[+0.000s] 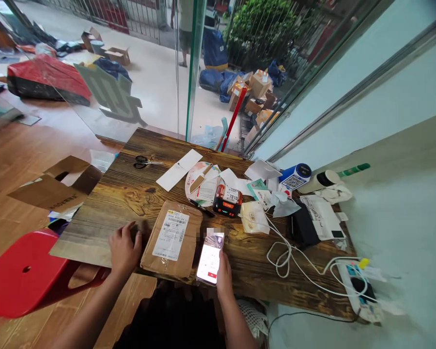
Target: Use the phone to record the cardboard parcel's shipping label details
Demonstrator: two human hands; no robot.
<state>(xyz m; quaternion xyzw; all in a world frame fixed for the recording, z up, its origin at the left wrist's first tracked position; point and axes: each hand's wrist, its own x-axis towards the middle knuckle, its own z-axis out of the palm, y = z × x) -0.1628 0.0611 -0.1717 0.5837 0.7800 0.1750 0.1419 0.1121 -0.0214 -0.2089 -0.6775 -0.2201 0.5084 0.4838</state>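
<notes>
Plainly, you had one brown parcel (172,241) lying flat at the near edge of the wooden table (131,194), and it bore one white label (171,234). Your left hand (125,249) lay open, palm down on the wood just beside the parcel's left edge, holding nothing. Your right hand (224,277) gripped one phone (210,259), screen lit, just right of the parcel. Farther back lay one pair of scissors (144,162) and one label printer (227,201).

brown parcel (172,240), red stool (25,274), dark-grained wooden table (131,189)
</notes>
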